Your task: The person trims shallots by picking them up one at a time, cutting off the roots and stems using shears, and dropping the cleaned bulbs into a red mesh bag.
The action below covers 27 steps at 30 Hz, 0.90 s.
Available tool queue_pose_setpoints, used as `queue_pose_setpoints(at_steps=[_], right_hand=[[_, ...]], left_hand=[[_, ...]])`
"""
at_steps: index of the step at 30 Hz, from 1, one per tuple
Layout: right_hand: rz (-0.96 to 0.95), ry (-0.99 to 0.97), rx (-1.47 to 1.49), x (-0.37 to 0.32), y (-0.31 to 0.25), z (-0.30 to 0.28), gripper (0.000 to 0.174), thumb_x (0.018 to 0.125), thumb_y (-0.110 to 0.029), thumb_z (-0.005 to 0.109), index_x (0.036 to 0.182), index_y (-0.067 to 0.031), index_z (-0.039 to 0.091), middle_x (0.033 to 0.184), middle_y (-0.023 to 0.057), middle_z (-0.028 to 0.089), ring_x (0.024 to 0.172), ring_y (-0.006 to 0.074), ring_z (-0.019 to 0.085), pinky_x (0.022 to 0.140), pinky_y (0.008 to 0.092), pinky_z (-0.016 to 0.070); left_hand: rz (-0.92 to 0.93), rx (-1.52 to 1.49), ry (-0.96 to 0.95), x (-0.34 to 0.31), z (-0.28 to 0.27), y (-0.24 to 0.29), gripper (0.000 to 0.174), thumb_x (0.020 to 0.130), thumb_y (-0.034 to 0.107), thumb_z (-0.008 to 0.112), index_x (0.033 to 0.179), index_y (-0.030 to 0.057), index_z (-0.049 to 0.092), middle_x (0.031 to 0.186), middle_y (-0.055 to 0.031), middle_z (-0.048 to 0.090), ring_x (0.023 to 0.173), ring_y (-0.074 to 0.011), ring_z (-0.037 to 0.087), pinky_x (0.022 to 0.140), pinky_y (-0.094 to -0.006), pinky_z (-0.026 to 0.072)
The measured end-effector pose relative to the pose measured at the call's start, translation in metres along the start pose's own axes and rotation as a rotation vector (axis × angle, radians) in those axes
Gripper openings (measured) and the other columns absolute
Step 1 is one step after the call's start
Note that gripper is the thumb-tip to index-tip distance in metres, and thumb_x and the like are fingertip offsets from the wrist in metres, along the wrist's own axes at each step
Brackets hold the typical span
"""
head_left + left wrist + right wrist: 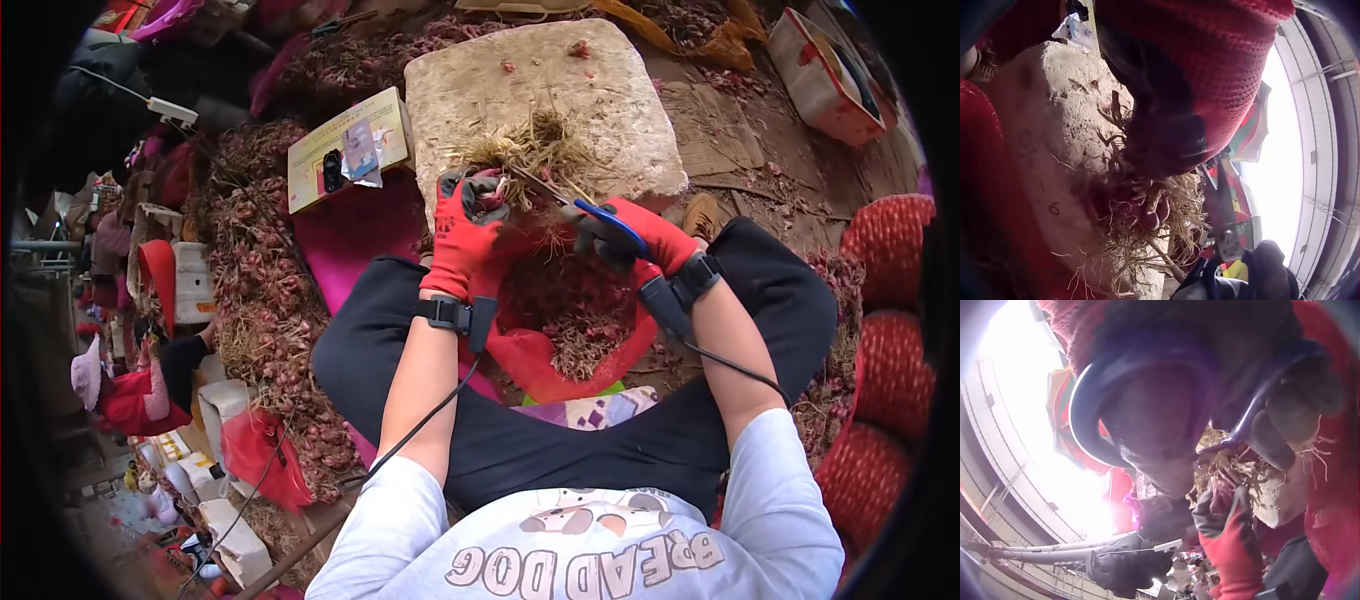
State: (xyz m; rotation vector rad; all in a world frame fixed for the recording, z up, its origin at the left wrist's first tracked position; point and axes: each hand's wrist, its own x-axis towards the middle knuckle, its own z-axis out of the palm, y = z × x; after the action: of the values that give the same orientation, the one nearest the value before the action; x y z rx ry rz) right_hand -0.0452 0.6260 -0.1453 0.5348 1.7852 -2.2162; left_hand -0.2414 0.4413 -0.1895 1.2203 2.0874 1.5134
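Note:
My left hand (pixel 468 230), in a red glove with dark grey fingers, pinches a bunch of shallots (pixel 1150 215) with stringy roots and dry stalks. My right hand (pixel 640 232), gloved alike, holds scissors (pixel 612 220) by their blue handles. In the right wrist view the handle loops stand apart around the fingers. The scissor blades (pixel 1222 219) point toward the bunch, close beside the left fingers. Both hands are over the near edge of a pale, worn block (pixel 440 90). A heap of dry stalks (pixel 545 150) lies there, just beyond the hands.
Between the legs is a red-rimmed container (pixel 525 355) of shallots and trimmings. A yellow box (pixel 390 115) bearing a phone-like object stands left of the block. Shallots (pixel 265 330) cover the ground at left; filled red mesh sacks (pixel 890 370) stand right. Another person (pixel 135 390) sits far left.

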Motion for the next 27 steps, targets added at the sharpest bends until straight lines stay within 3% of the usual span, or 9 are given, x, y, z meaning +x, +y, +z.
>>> queue_pose_setpoints(at_steps=[3, 10, 13, 16, 18, 22, 24, 26, 27], right_hand=[[-0.104, 0.02, -0.068, 0.001, 0.005, 0.0, 0.05, 0.087, -0.046, 0.058, 0.105, 0.0, 0.061, 0.057, 0.0018, 0.056, 0.042, 0.0092, 0.049, 0.036, 0.0243, 0.0354], [0.003, 0.044, -0.22, 0.015, 0.0, -0.007, 0.054, 0.083, -0.054, 0.06, 0.085, -0.0003, 0.064, 0.054, 0.0032, 0.055, 0.048, 0.0128, 0.056, 0.044, 0.0262, 0.0395], [0.044, 0.212, -0.403, 0.033, -0.01, 0.002, 0.057, 0.082, -0.056, 0.06, 0.086, 0.0007, 0.063, 0.058, 0.0035, 0.057, 0.052, 0.0131, 0.058, 0.048, 0.0261, 0.0406], [0.003, 0.403, -0.529, 0.056, 0.014, 0.008, 0.056, 0.083, -0.056, 0.059, 0.089, 0.0001, 0.063, 0.061, 0.0038, 0.057, 0.056, 0.0132, 0.057, 0.051, 0.0267, 0.0418], [-0.101, 0.43, -0.465, 0.067, 0.036, 0.011, 0.056, 0.083, -0.056, 0.058, 0.09, -0.0006, 0.062, 0.064, 0.0058, 0.058, 0.057, 0.0153, 0.056, 0.053, 0.0288, 0.0434], [0.187, 0.024, -0.113, 0.04, -0.007, 0.019, 0.054, 0.087, -0.057, 0.052, 0.09, -0.0036, 0.063, 0.063, 0.0059, 0.054, 0.054, 0.0166, 0.05, 0.051, 0.0304, 0.0403], [0.053, 0.005, -0.195, 0.037, -0.007, 0.018, 0.057, 0.09, -0.06, 0.044, 0.083, -0.0078, 0.065, 0.05, -0.0024, 0.044, 0.04, 0.0077, 0.036, 0.039, 0.024, 0.0287], [-0.403, -0.169, -0.361, 0.051, 0.027, -0.014, 0.035, 0.086, -0.037, 0.046, 0.104, -0.0082, 0.054, 0.059, 0.0024, 0.052, 0.049, 0.0154, 0.047, 0.047, 0.0289, 0.0366], [-0.647, -0.231, -0.551, 0.053, 0.027, -0.022, 0.044, 0.08, -0.017, 0.049, 0.123, -0.0106, 0.043, 0.068, 0.0059, 0.057, 0.055, 0.0214, 0.052, 0.054, 0.0326, 0.0423]], left_hand=[[0.046, 0.029, -0.007, -0.001, -0.004, 0.007, 0.033, 0.069, -0.005, 0.07, 0.099, 0.0006, 0.06, 0.11, -0.0098, 0.063, 0.096, -0.0155, 0.061, 0.084, -0.0271, 0.0485], [0.143, 0.151, -0.039, 0.001, -0.005, 0.011, 0.036, 0.065, -0.006, 0.071, 0.099, 0.0, 0.06, 0.109, -0.0112, 0.062, 0.097, -0.0195, 0.062, 0.087, -0.0281, 0.047], [0.095, 0.049, 0.086, -0.002, 0.002, 0.011, 0.037, 0.065, -0.006, 0.071, 0.1, 0.0009, 0.059, 0.109, -0.0104, 0.06, 0.099, -0.019, 0.06, 0.089, -0.0287, 0.0463], [-0.165, -0.377, 0.096, -0.003, 0.004, -0.006, 0.038, 0.065, -0.006, 0.071, 0.1, 0.0018, 0.058, 0.108, -0.0082, 0.058, 0.098, -0.0167, 0.059, 0.087, -0.0285, 0.0473], [-0.264, -0.287, 0.157, -0.008, 0.002, -0.001, 0.041, 0.065, -0.007, 0.071, 0.102, 0.002, 0.057, 0.106, -0.0067, 0.059, 0.098, -0.0144, 0.058, 0.084, -0.0277, 0.0486], [-0.267, -0.229, 0.175, -0.013, 0.002, -0.01, 0.045, 0.066, -0.008, 0.071, 0.106, 0.0016, 0.054, 0.105, -0.0062, 0.06, 0.098, -0.0136, 0.057, 0.086, -0.0281, 0.0473], [-0.271, -0.24, 0.149, -0.016, -0.001, -0.012, 0.043, 0.068, -0.007, 0.071, 0.106, 0.002, 0.055, 0.105, -0.007, 0.062, 0.095, -0.0145, 0.058, 0.087, -0.0282, 0.0466], [-0.237, -0.311, 0.158, -0.016, -0.001, -0.011, 0.041, 0.068, -0.007, 0.071, 0.105, 0.0021, 0.056, 0.105, -0.0071, 0.062, 0.093, -0.0143, 0.059, 0.087, -0.0281, 0.0471], [-0.214, -0.301, 0.158, -0.016, 0.001, -0.012, 0.041, 0.068, -0.007, 0.07, 0.105, 0.0022, 0.055, 0.105, -0.007, 0.062, 0.093, -0.0144, 0.059, 0.087, -0.028, 0.0471]])
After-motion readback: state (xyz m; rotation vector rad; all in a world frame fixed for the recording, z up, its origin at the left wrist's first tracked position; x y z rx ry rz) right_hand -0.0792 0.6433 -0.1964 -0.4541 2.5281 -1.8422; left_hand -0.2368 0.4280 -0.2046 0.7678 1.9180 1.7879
